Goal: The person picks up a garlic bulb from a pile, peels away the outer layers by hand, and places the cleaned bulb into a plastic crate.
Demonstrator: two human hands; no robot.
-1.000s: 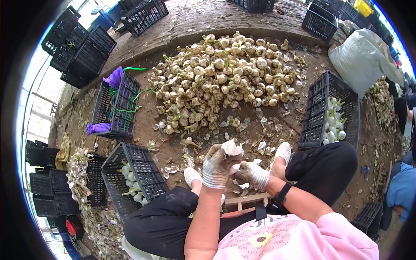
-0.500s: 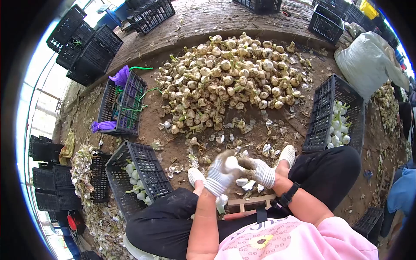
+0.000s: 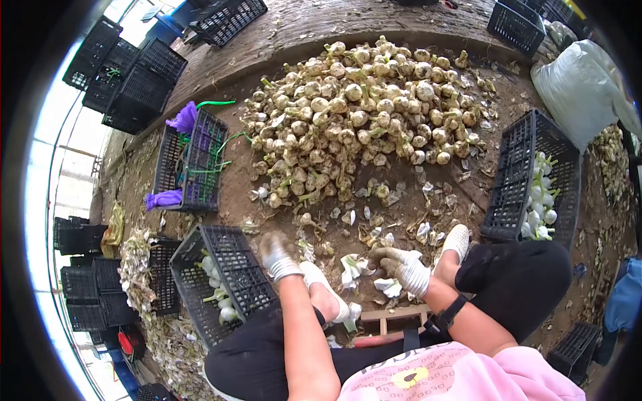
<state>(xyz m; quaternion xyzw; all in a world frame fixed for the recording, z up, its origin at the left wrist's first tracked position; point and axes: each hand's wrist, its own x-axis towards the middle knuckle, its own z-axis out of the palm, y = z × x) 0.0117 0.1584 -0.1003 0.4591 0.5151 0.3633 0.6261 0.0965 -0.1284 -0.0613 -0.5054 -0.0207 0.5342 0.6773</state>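
Note:
My left hand point(image 3: 278, 256), in a soiled white glove, is beside the right edge of the left crate point(image 3: 234, 267), which holds peeled white garlic bulbs point(image 3: 212, 284). Its fingers are blurred, and whether they hold anything is unclear. Over the ground, my right hand point(image 3: 402, 269), also gloved, has its fingers pointing left near a piece of white garlic peel point(image 3: 354, 270). Its fingers are partly bent and slightly apart, with nothing visible in them. Beyond both hands lies a large heap of unpeeled garlic bulbs point(image 3: 361, 120).
The right crate point(image 3: 511, 174) holds more peeled bulbs point(image 3: 539, 200). Farther left stands a crate point(image 3: 204, 160) with purple bags and green string. A white sack point(image 3: 578, 90) is at the upper right. A wooden frame point(image 3: 394, 314) lies between my legs.
My hands have parted. My left hand has moved left toward the left crate, and the white bulb seen between them is no longer there. The view has shifted slightly.

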